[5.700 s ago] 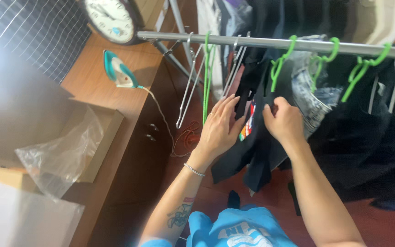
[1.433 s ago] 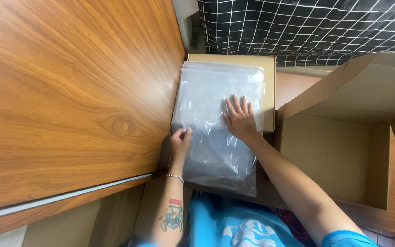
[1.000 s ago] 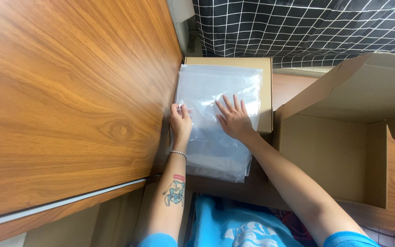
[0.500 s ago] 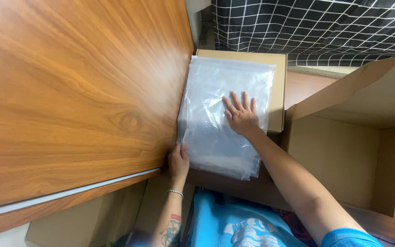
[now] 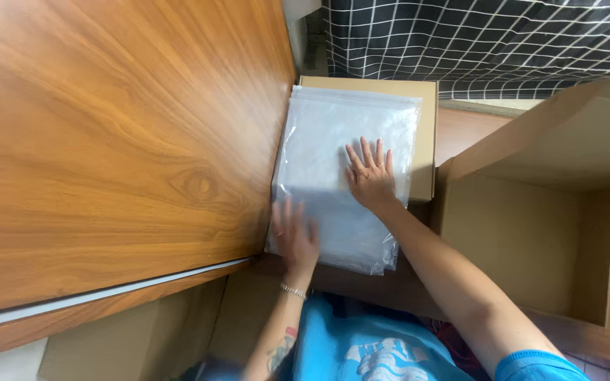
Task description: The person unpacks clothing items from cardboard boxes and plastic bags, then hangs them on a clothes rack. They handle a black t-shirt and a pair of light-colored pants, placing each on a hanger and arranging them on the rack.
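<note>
- Seen from the head camera looking down, nearest is the person's blue printed shirt (image 5: 361,349), with both forearms reaching forward from it
- left forearm carries a thin bracelet (image 5: 292,291) at the wrist and a tattoo lower down
- left hand (image 5: 296,236) lies palm down on the near left corner of the stack of clear plastic bags (image 5: 326,152), fingers loosely spread and a bit motion-blurred; flat contact, nothing gripped
- right hand (image 5: 370,176) sits further in, flat on the middle of the top bag, fingers extended and slightly fanned, ring on one finger; pressing on the film, not closed round it
- bags are a flat pile, near edges slightly offset at the bottom right corner, resting on a closed cardboard box (image 5: 426,120) whose far and right edges show past the plastic
- left of the pile, touching its edge: wood-grain panel (image 5: 107,141) filling the left half of the view
- right of the pile: open empty cardboard box (image 5: 524,233) with one flap raised
- farthest back: black fabric with white grid pattern (image 5: 488,42)
</note>
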